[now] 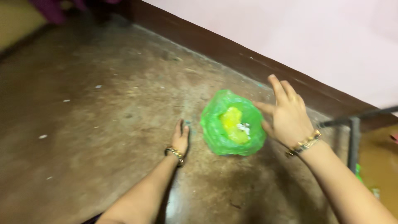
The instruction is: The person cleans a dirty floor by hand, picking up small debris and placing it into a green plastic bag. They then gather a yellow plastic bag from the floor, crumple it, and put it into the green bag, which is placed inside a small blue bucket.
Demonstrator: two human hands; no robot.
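Right hand (290, 118) fingers spread beside green bag (217, 128) holding yellow stuff; left hand (180, 139) flat on floor (91, 137).

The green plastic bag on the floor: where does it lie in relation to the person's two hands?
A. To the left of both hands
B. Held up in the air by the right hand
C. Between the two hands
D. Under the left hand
C: the green plastic bag rests on the floor, with the left hand flat on the floor at its left and the right hand, fingers spread, raised at its right.
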